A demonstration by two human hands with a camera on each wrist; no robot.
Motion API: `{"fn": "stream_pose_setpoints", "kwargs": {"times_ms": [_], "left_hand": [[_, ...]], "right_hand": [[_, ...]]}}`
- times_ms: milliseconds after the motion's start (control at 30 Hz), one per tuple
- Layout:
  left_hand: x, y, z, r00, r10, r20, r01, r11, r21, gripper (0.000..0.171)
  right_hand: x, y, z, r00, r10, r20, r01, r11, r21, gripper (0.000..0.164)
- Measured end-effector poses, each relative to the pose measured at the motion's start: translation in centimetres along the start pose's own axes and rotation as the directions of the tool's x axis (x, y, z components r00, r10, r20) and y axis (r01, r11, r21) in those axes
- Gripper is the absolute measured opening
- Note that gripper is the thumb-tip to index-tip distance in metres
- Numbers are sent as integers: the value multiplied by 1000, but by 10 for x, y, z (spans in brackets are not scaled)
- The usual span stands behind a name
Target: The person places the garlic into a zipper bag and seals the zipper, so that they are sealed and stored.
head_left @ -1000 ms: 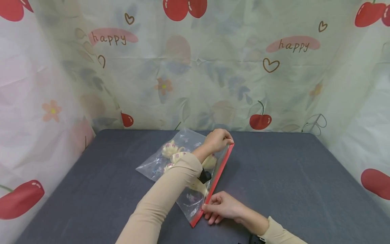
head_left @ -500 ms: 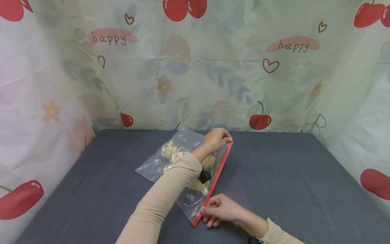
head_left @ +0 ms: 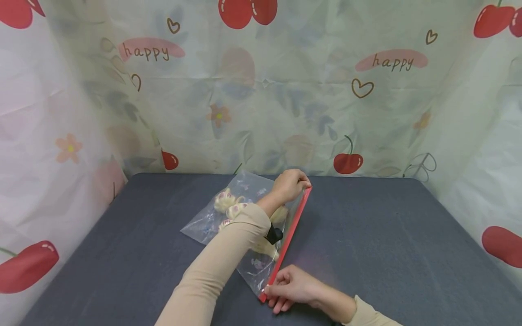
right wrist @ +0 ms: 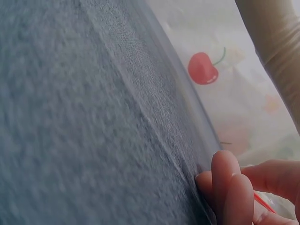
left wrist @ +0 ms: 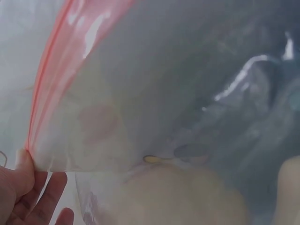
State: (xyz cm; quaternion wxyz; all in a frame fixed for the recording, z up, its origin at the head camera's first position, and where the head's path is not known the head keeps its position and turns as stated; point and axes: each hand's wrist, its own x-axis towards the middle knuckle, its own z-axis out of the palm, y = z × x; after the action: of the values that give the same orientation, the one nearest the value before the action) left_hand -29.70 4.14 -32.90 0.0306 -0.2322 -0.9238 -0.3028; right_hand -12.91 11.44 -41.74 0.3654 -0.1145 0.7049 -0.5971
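A clear zip bag (head_left: 200, 224) with a red zip strip (head_left: 290, 235) lies slantwise on the dark table. Inside it are several cream-coloured plush-looking pieces (head_left: 224, 200) with pink marks, partly covered by the left forearm. My left hand (head_left: 290, 186) pinches the far corner of the strip; in the left wrist view its thumb and fingers (left wrist: 28, 197) hold the bag's corner under the red band (left wrist: 70, 51). My right hand (head_left: 294, 286) pinches the strip near its front end between thumb and index finger, other fingers loosely bent. In the right wrist view its fingertips (right wrist: 229, 187) hide most of the strip.
The dark table (head_left: 387, 244) spreads around the bag on both sides. Behind and beside it hangs a pale curtain (head_left: 269, 113) printed with cherries, hearts and flowers. The left forearm's sleeve (head_left: 216, 262) crosses over the bag, a black wrist device (head_left: 274, 234) at its cuff.
My right hand has slid along the red strip toward its front end. The strip's far corner has risen slightly with my left hand, which keeps its pinch.
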Motion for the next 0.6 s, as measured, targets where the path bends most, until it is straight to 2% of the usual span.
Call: {"fn": "stream_pose_setpoints", "kwargs": {"times_ms": [400,600], "left_hand": [[0,1,1,1000,-2,-5,2,1000,8,18],[3,0,0,998,54,32,-54,998,-18,18]], "right_hand": [[0,1,2,999,9,43,-9,1000,-8,28],[-1,2,3,999,3,50,0,999,-47,28]]}}
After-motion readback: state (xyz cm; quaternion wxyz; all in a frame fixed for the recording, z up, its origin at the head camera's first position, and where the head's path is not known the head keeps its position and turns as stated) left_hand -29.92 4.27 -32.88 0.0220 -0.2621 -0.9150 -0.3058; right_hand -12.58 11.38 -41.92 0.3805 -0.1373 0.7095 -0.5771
